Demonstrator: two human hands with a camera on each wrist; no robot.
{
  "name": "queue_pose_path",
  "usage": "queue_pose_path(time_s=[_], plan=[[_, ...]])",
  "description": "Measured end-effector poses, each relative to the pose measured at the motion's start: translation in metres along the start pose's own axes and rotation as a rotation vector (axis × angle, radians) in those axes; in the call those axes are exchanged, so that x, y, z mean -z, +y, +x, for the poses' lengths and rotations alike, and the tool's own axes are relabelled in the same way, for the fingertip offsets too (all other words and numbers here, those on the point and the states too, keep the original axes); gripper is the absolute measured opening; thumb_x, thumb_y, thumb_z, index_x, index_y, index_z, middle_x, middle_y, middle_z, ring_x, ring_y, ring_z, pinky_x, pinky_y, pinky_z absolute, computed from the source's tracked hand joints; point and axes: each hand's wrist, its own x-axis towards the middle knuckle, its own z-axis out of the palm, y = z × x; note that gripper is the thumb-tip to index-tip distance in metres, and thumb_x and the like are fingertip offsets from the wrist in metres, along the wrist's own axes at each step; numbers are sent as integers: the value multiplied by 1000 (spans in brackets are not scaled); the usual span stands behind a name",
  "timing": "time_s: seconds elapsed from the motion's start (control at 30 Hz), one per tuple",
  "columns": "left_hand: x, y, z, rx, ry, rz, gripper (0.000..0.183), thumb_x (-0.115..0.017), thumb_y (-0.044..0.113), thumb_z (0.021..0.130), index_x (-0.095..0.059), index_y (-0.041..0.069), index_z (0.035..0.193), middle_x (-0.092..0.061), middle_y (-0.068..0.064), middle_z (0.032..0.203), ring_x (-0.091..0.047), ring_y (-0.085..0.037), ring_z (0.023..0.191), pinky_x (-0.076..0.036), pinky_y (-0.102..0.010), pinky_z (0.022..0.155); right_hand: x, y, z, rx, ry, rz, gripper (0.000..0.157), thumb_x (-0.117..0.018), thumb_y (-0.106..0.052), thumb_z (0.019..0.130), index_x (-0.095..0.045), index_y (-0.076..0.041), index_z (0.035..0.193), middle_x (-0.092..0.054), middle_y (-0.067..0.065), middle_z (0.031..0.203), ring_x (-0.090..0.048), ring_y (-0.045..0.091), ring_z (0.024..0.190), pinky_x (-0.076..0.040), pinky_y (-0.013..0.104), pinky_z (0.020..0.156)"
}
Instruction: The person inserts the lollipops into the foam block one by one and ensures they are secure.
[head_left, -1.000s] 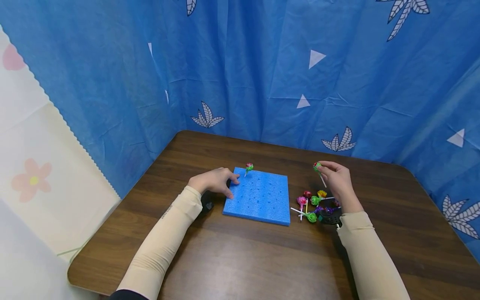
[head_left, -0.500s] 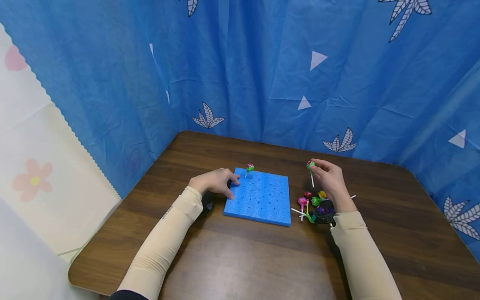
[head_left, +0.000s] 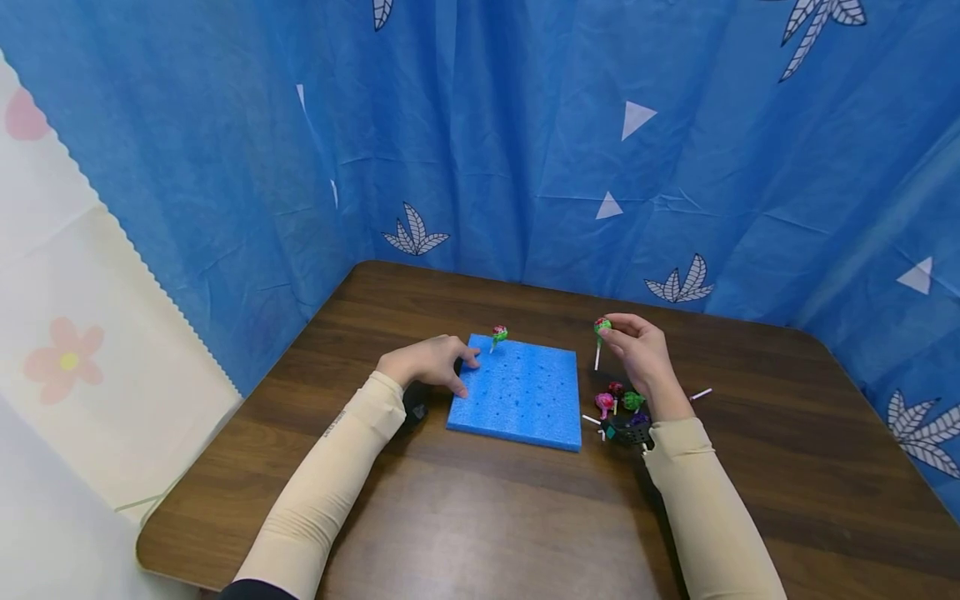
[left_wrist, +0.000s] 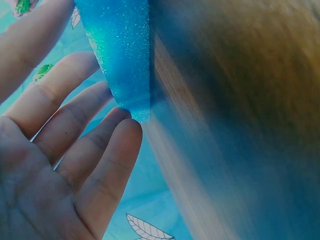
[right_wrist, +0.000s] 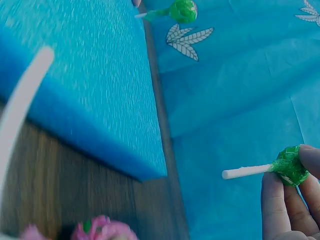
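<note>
My right hand point(head_left: 637, 350) pinches a green-and-red wrapped lollipop point(head_left: 602, 326) by its candy end; in the right wrist view its white stick point(right_wrist: 245, 171) points left, away from the fingers. The lollipop is in the air just right of a blue foam board point(head_left: 517, 396) dotted with small holes. Another green-and-red lollipop point(head_left: 499, 334) stands upright in the board's far left corner. My left hand point(head_left: 429, 363) rests against the board's left edge, its fingers loosely extended point(left_wrist: 75, 117).
Several loose lollipops lie right of the board, among them a pink one point(head_left: 604, 403) and a green one point(head_left: 633, 401), partly hidden by the right wrist and its black wrist device point(head_left: 630, 433). A blue curtain point(head_left: 525, 167) hangs behind the brown wooden table point(head_left: 480, 500).
My right hand has moved left toward the board with the lollipop, whose stick has swung from slanting to nearly vertical. The left hand and the board have stayed put.
</note>
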Motion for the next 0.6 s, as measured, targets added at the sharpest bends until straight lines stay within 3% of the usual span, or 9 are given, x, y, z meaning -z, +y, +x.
queue_pose_path(time_s=[0.2, 0.4, 0.6], plan=[[0, 0, 0, -5, 3, -3, 56, -82, 26, 84, -64, 10, 135, -45, -4, 156, -34, -29, 150, -37, -44, 119, -9, 4, 2, 25, -26, 2, 19, -68, -2, 93, -67, -5, 112, -69, -8, 95, -67, 3, 91, -56, 16, 88], [-1, 0, -1, 0, 6, 0, 55, -82, 26, 84, -64, 11, 135, -45, -3, 156, -34, -29, 150, -36, -45, 119, -16, 5, 2, 60, -30, -77, 17, -69, -5, 94, -69, -11, 109, -70, -12, 97, -65, 2, 93, -55, 14, 86], [-2, 1, -1, 0, 7, 0, 55, -81, 27, 85, -64, 11, 135, -45, -4, 157, -34, -29, 150, -36, -45, 119, -25, 9, 5, 72, -35, -45, 18, -65, 1, 94, -69, -14, 103, -71, -13, 92, -65, 1, 89, -54, 12, 83]])
